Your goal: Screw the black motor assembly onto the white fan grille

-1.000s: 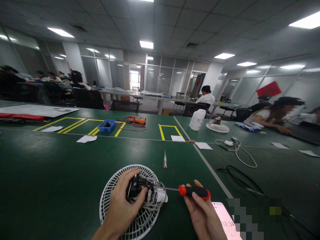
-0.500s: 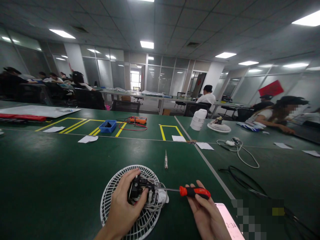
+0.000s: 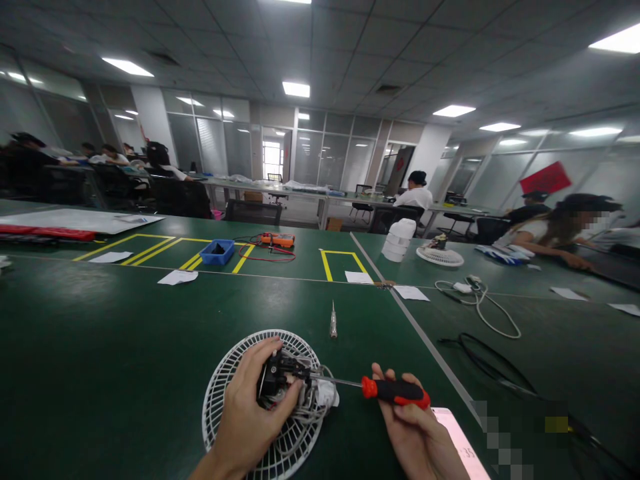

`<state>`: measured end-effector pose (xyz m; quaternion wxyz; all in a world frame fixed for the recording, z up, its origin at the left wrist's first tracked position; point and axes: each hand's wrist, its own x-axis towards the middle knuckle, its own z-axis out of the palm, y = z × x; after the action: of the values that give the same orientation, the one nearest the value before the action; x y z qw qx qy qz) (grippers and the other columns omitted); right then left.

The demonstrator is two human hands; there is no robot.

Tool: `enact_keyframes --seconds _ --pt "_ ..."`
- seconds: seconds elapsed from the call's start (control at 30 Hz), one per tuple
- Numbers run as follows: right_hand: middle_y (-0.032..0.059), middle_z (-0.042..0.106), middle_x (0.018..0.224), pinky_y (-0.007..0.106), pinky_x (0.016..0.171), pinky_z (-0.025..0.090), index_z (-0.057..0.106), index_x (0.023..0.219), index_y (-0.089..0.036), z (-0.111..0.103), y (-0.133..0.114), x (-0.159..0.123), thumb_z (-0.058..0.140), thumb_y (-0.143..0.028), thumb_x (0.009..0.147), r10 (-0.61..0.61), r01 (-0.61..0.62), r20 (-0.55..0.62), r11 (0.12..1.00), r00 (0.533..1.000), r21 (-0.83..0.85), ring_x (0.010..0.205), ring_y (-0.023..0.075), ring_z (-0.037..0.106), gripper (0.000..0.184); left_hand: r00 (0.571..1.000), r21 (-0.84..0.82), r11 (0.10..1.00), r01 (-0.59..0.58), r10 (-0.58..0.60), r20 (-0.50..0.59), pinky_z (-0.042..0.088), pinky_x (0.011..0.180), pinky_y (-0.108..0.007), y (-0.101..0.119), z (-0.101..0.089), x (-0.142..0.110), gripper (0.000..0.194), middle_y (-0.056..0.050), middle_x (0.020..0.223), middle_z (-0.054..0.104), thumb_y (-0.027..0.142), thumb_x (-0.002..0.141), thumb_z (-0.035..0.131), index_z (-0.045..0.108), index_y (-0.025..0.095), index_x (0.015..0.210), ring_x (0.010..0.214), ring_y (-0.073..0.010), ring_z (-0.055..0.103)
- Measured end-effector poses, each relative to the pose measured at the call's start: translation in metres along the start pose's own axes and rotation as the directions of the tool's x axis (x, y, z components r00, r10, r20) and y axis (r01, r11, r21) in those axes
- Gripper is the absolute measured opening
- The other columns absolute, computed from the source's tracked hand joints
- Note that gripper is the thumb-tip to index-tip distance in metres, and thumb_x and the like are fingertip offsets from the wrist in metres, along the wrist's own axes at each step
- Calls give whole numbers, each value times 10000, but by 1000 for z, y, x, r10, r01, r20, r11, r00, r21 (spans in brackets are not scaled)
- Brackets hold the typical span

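Observation:
A round white fan grille (image 3: 214, 393) lies on the green table in front of me, with a black motor assembly (image 3: 271, 377) and coiled grey wires (image 3: 310, 413) on top. My left hand (image 3: 255, 400) is closed around the black motor assembly, thumb on its near side. My right hand (image 3: 413, 417) grips a red and black screwdriver (image 3: 397, 391) by its handle. The screwdriver's shaft points left into the assembly; exactly where its tip sits cannot be made out. Beyond the grille lies a small clear-handled screwdriver (image 3: 333, 321).
A phone (image 3: 457, 440) lies beside my right hand. Cables (image 3: 480, 300) are spread on the right. Farther back are a blue bin (image 3: 217, 252), an orange multimeter (image 3: 278, 240), a white cylinder (image 3: 399, 240) and another fan grille (image 3: 440, 256). A person (image 3: 550, 230) sits at the right.
The screwdriver's handle has dropped slightly and moved a little right, so its shaft slants more. My right fingers have shifted on the handle. The left hand keeps its hold.

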<state>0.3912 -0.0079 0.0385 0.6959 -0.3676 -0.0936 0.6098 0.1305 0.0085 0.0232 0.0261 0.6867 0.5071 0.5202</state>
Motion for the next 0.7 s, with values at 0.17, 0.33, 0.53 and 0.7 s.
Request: enact_keyframes --seconds 0.17,0.33,0.53,0.7 --pt "20 751 1002 451 1084 481 706 905 -254 4 4 -1 890 -134 456 -22 22 -14 999 1000 -34 1123 272 688 499 1000 -4 1000 11 -11 -12 536 1052 -452 -1 -1 0 483 -68 1271 647 335 856 709 536 265 1301 1199 -250 621" --pt "-19 724 986 417 1073 491 683 953 -265 10 11 -7 950 -317 560 -116 104 -88 985 989 -135 1125 235 669 479 1000 -9 1000 17 -17 -14 545 1042 -446 0 -1 0 473 -64 1265 655 355 858 712 548 268 1294 1193 -248 631" --pt "-13 711 998 416 1053 506 683 973 -258 11 12 -9 965 -355 556 -145 128 -96 978 985 -166 1158 247 648 513 999 -17 1000 -1 0 -36 552 1033 -443 0 -1 -1 465 -64 1249 665 340 853 717 559 262 1283 1165 -246 647" --pt "-1 726 994 434 1025 523 691 931 -244 11 12 -6 970 -319 518 -116 101 -113 987 987 -127 1091 248 677 504 999 -13 1000 -9 9 -36 550 1037 -440 -2 -1 0 474 -62 1246 664 335 851 721 555 263 1289 1162 -238 645"
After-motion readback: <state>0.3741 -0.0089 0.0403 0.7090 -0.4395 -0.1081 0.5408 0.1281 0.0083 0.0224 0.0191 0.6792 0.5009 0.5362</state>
